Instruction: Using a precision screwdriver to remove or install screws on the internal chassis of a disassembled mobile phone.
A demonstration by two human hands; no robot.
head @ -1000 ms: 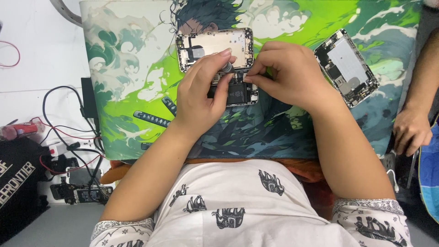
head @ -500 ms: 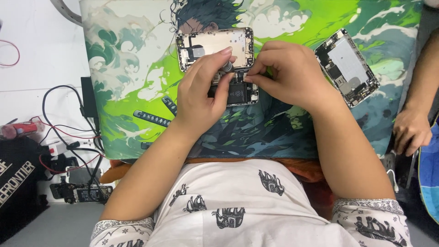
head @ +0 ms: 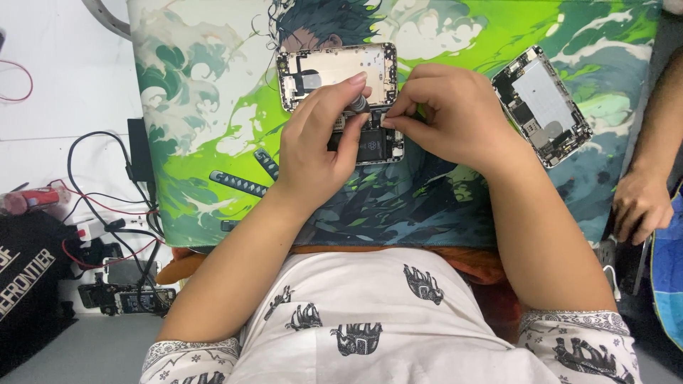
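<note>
We see both hands meeting over an opened phone (head: 341,99) that lies on a printed mat (head: 213,107) of green, white and dark blue on the bench (head: 64,78). The left hand (head: 316,146) has its grip pressed together on a small grey tool (head: 358,104), thumb and forefinger closed round its shaft, and the tool's tip is hidden under the fingers. The right hand (head: 452,114) sits just beside that grip, its fingertips (head: 398,114) pinched together on something too small for us to tell, right at the phone's lower edge.

The phone lies directly under and just beyond both grips. Its pale inner shell shows above the left fingers, and its dark lower part (head: 373,146) shows between the two hands, touching the heels of both. We cannot tell whether the two parts are joined.

Well away from the right hand's grip, on the outer side, a second opened phone (head: 541,107) lies tilted on the mat, touched by nothing. Further out still, another person's hand (head: 640,206) rests at the mat's edge.

On the outer side of the left grip, well apart, black and red cables (head: 107,206) trail over the bench beside a black box (head: 28,284). Nearer the body, the forearms run back to a white shirt (head: 384,320) printed with small elephants.
</note>
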